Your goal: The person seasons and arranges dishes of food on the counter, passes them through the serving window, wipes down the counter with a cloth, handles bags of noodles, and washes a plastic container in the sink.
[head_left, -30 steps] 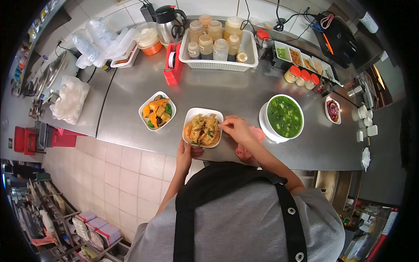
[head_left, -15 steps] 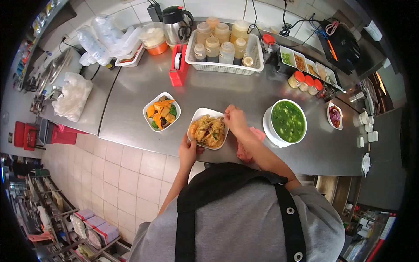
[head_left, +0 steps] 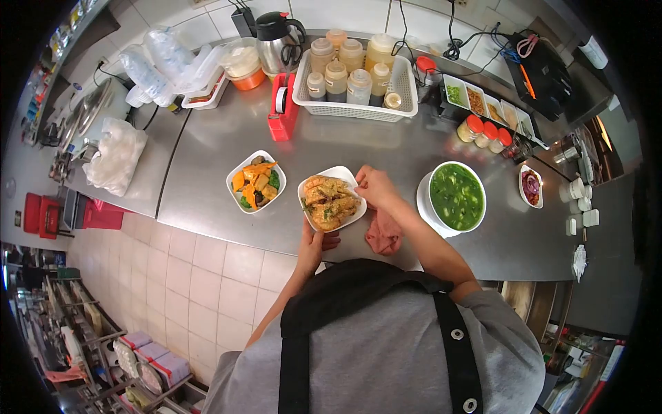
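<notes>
A white square bowl (head_left: pixel 349 174) holds golden-brown fried food (head_left: pixel 329 203) flecked with green, just in front of my body. My left hand (head_left: pixel 316 243) grips its near left side, thumb at the rim and fingers underneath. At the right rim, the fingers of my right hand (head_left: pixel 374 188) are pinched together on the edge. A crumpled pink cloth (head_left: pixel 384 233) lies on the counter below my right forearm. Left of the bowl stands another white dish (head_left: pixel 232 192) of orange, brown and green vegetables. To the right is a round white bowl of green soup (head_left: pixel 456 196) on a white saucer (head_left: pixel 423 204).
Across the back of the steel counter (head_left: pixel 214 148) stand a red tape dispenser (head_left: pixel 283 114), a white basket (head_left: pixel 355 109) of sauce bottles, and red-lidded jars (head_left: pixel 487 133). A small dish of purple onion (head_left: pixel 530 188) sits at right. A plastic bag (head_left: pixel 116 157) is at left.
The bowl of fried food has turned and tilts a little in my hands. My left hand has shifted right beneath it. The pink cloth lies slightly differently, less covered by my arm.
</notes>
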The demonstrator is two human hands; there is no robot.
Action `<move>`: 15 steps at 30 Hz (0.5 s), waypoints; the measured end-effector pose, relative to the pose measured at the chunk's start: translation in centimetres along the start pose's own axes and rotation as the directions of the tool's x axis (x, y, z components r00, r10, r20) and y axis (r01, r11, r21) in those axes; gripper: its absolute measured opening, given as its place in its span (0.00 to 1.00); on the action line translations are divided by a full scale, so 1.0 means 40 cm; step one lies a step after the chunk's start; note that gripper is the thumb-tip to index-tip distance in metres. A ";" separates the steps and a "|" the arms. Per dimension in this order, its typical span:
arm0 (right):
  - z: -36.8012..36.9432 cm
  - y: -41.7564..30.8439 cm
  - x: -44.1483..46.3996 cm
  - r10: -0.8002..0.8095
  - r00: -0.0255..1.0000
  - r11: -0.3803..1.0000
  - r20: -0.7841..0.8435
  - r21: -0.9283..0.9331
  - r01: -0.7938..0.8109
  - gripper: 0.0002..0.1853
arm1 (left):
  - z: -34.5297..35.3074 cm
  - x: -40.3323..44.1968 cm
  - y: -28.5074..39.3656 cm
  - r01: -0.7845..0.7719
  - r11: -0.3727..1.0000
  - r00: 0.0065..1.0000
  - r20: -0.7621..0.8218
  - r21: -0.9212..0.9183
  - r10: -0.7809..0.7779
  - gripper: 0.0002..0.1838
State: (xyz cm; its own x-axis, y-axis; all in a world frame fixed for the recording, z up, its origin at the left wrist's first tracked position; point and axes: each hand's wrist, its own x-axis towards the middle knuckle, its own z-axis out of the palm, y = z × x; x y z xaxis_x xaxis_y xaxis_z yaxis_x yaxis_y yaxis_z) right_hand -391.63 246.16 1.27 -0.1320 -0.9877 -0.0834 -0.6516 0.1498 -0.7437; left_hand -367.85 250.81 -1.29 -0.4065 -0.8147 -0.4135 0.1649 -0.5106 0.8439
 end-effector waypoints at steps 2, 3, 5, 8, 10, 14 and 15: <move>0.007 -0.012 0.009 0.021 0.999 0.999 -0.039 -0.027 -0.022 0.14 | -0.012 0.025 -0.010 -0.011 0.999 1.000 0.008 0.046 0.010 0.33; 0.009 -0.017 0.021 0.012 0.998 1.000 -0.059 -0.027 -0.014 0.15 | -0.010 0.031 -0.005 -0.015 0.997 1.000 0.014 0.069 0.014 0.33; 0.009 -0.024 0.043 -0.096 0.964 0.993 -0.247 -0.091 0.076 0.15 | -0.008 0.038 0.002 0.007 0.998 0.999 -0.038 0.061 -0.005 0.33; -0.013 -0.018 0.067 -0.241 0.846 0.964 -0.475 -0.215 0.154 0.09 | -0.010 0.036 0.013 -0.001 0.995 0.997 -0.080 0.095 0.008 0.33; -0.061 -0.016 0.044 -0.093 0.937 0.990 -0.336 -0.131 0.051 0.06 | -0.033 0.032 0.022 0.007 0.992 0.994 -0.109 0.126 0.007 0.32; -0.046 0.035 -0.082 0.156 0.924 0.986 0.350 -0.006 -0.164 0.14 | -0.139 0.020 0.012 -0.060 0.998 0.965 -0.252 0.028 0.065 0.29; 0.005 0.069 -0.112 0.079 0.955 0.996 0.286 0.012 -0.086 0.13 | -0.165 0.024 0.012 -0.117 0.993 0.946 -0.307 -0.026 0.103 0.28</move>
State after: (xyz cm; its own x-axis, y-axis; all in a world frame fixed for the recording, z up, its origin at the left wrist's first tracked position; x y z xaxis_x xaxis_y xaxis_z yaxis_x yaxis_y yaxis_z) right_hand -392.68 250.99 -0.53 0.0366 -0.9440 -0.3280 -0.6288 0.2333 -0.7417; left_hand -362.22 247.97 -3.56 -0.0922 -0.9079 -0.4090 0.2347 -0.4190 0.8771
